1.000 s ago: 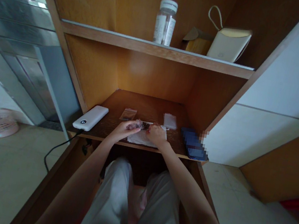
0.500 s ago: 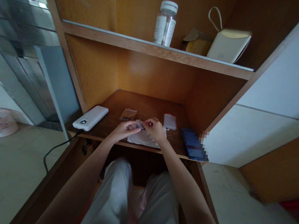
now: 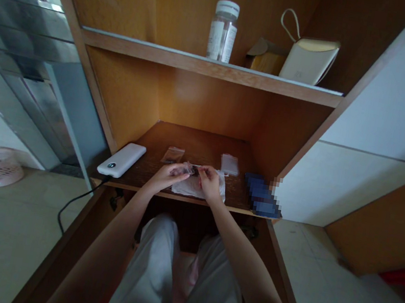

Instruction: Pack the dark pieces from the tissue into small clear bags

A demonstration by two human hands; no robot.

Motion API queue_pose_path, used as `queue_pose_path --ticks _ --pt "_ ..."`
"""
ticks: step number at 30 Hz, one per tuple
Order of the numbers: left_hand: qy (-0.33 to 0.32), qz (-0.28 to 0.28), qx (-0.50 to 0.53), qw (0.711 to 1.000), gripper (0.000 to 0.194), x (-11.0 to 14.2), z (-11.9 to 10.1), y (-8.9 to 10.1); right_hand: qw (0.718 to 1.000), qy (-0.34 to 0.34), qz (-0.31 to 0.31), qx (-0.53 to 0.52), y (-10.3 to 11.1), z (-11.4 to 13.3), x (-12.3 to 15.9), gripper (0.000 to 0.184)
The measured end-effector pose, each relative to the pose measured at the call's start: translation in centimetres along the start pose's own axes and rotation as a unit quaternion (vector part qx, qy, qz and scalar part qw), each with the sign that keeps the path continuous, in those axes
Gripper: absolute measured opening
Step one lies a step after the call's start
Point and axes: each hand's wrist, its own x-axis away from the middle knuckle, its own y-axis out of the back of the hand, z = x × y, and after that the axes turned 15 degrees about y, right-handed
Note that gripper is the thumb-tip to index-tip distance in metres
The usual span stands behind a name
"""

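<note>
Your right hand has dropped back in, fingertips pinched narrow on the dark end of the small clear packet. Your left hand pinches its other end, just above the white tissue on the dark wooden desktop.

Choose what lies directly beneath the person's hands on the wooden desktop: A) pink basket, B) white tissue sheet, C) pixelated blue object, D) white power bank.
B: the white tissue sheet lies on the wooden desktop just below the left hand and right hand.
</note>
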Motion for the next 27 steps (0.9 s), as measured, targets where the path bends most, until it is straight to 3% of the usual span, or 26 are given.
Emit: queue_pose_path --ticks 8,12,15,19,27 --pt "-0.003 -0.030 0.020 0.999 0.053 -0.5 -1.2 -0.2 0.995 -0.076 0.016 -0.069 -0.2 0.0 0.2 0.025" --pt "-0.001 -0.071 0.039 0.997 0.060 -0.9 -2.6 -0.8 0.975 -0.127 0.040 -0.176 -0.1 0.9 0.1 0.045" --pt "-0.001 -0.085 0.097 0.992 0.051 -1.1 -3.3 -1.3 0.961 -0.140 0.056 -0.231 0.0 1.5 0.0 0.055" --pt "0.021 -0.062 0.144 0.987 0.040 -1.2 -3.3 -1.8 0.973 -0.107 0.063 -0.196 -0.1 1.6 0.1 0.042" --pt "0.065 0.027 0.139 0.988 0.039 -0.8 -2.5 -1.3 0.987 -0.057 0.041 -0.147 0.0 0.6 0.3 0.034"
